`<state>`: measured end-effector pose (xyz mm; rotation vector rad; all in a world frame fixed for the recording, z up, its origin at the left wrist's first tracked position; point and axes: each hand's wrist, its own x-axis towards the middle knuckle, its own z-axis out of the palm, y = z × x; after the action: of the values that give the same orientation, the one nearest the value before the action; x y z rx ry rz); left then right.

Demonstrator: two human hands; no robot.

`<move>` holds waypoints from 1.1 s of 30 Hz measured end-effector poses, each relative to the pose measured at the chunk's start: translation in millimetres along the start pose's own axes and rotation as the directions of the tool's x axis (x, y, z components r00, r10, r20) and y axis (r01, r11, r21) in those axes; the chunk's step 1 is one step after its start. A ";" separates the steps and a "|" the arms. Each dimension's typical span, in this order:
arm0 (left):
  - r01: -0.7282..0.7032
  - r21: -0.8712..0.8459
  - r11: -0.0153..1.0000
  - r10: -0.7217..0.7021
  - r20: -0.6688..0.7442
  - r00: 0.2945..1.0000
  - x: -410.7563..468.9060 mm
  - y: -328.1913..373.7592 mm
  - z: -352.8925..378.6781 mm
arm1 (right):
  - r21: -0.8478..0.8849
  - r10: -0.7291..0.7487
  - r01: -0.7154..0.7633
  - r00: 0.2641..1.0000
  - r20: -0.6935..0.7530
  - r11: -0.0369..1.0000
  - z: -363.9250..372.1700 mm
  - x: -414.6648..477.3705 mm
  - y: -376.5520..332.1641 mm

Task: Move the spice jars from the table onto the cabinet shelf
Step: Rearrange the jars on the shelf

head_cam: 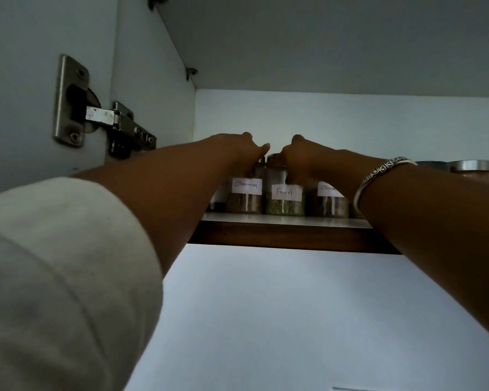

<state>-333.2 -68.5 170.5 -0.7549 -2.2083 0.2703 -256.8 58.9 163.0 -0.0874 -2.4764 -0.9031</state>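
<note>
Both hands are up inside the cupboard at once. Her left hand is curled with fingers bunched down over the top of the clear glass jar with the white "Cinnamon" label, and the right hand, the one with the engraved silver bangle on its wrist, is closed down over the lid of the glass jar of green seeds labelled "Fennel". I can't tell how tight either grip is, since the fingertips are tucked behind the jar tops.

Both jars already stand upright on the white shelf with the dark wooden front edge, touching side by side near the front lip. A third labelled glass jar sits just to the right, and a few metal lids show further along.

My guess is gripping from the top makes sense because the shelf sits above eye level, so she's setting them down or nudging them into line with labels facing out. Steel door hinge is on the left wall.
</note>
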 end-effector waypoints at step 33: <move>-0.205 -0.173 0.963 0.190 -0.097 0.977 29.2 125.5 -33.5 | 0.402 0.338 -0.329 0.940 0.050 0.855 45.5 -77.1 126.9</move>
<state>-269.8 48.0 159.2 -1.0721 -2.1031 0.1337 -180.7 194.0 171.0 -0.3513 -2.4665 -0.2333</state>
